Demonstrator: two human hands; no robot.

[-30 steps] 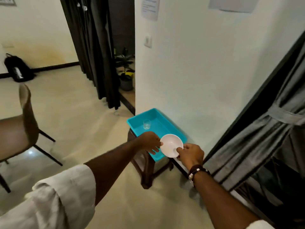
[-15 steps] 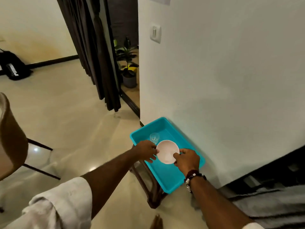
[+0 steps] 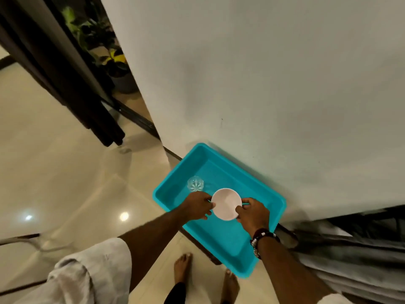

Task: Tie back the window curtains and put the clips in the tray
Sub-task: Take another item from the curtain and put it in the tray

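1. Turquoise plastic tray [image 3: 221, 238] sits against the foot of a pale wall [image 3: 263, 84], resting on a dark wooden stool whose edge [image 3: 198, 242] shows beneath its near rim.
2. Over the tray's middle, a small white bowl [image 3: 226, 204] is held between both hands; whether it touches the tray floor cannot be told, and no clips can be made out in it.
3. Left hand [image 3: 198, 205] grips the bowl's left rim, fingers curled under and thumb at the edge.
4. Right hand [image 3: 253, 212] pinches the bowl's right rim with curled fingers; a beaded bracelet and watch [image 3: 260, 239] circle that wrist.
5. Clear cut-glass tumbler [image 3: 195, 183] stands upright inside the tray near its far left corner, just beyond the left hand and apart from the bowl.
6. Grey curtain [image 3: 355, 260], gathered in folds, lies low at the right, just beside the tray's near right end.
7. Dark curtain [image 3: 65, 84] hangs at the upper left beside a doorway, with a potted plant [image 3: 114, 60] behind it.
8. Bare feet [image 3: 183, 268] stand on glossy cream floor tiles [image 3: 65, 183] below the tray; a rolled white sleeve [image 3: 87, 273] covers the left upper arm.
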